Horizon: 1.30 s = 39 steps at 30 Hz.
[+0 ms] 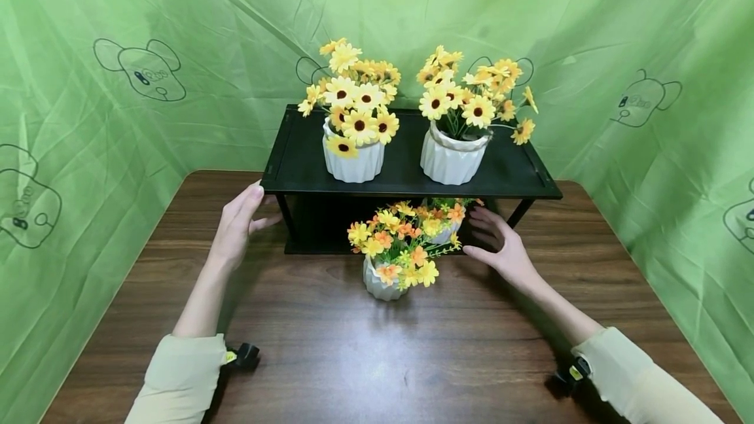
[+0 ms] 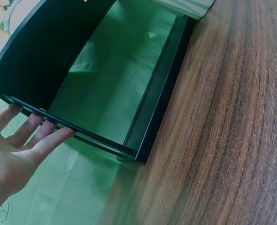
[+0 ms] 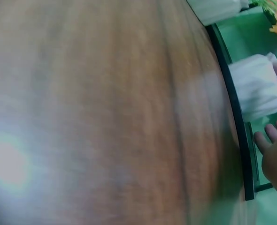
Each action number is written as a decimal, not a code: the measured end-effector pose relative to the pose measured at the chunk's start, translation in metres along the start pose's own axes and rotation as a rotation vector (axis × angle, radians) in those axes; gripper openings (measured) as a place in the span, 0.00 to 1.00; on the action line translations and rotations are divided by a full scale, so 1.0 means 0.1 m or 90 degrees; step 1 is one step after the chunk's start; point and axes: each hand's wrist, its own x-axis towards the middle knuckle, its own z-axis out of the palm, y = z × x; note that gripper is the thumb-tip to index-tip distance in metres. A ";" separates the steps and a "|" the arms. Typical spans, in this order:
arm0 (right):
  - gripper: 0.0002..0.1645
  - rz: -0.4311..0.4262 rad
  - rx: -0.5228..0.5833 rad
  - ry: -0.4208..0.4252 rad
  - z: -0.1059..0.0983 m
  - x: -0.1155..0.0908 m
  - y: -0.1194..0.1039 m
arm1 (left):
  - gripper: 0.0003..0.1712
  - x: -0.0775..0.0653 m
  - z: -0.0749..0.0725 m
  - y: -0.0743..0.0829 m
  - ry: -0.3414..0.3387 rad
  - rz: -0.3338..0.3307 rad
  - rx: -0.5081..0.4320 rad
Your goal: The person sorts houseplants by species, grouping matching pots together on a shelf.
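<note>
A two-tier black shelf (image 1: 406,187) stands on the table. My left hand (image 1: 237,222) is at its left end, thumb by the upper front corner, and in the left wrist view its extended fingers (image 2: 51,140) touch the side bar. Under the top board, my right hand (image 1: 501,247) reaches in with fingers and thumb spread, beside a ribbed white pot (image 3: 256,86) of orange and yellow flowers on the lower tier. Before the shelf, a similar flower pot (image 1: 384,282) stands on the table, its blooms partly covering the pot behind.
On the top board stand two white pots of yellow daisies, one on the left (image 1: 353,161) and one on the right (image 1: 452,157). The wooden table (image 1: 377,358) lies in front. Green cloth (image 1: 235,70) with cartoon outlines hangs behind and at both sides.
</note>
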 end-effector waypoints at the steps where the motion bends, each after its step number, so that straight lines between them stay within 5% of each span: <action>1: 0.46 -0.012 0.005 0.013 0.02 -0.02 -0.01 | 0.27 0.00 0.00 0.00 0.000 0.000 -0.001; 8: 0.31 -0.070 0.044 0.032 0.18 -0.18 -0.10 | 0.27 0.00 0.00 0.00 0.000 -0.001 -0.002; 22: 0.42 -0.025 0.035 -0.126 0.60 -0.32 -0.24 | 0.27 -0.01 0.00 0.02 0.003 -0.004 0.003; 31: 0.52 0.052 -0.047 -0.137 0.81 -0.29 -0.36 | 0.28 -0.01 0.00 0.01 0.002 -0.002 -0.004; 39: 0.48 0.040 -0.133 -0.141 0.93 -0.23 -0.35 | 0.27 -0.01 0.00 0.01 0.001 -0.002 -0.003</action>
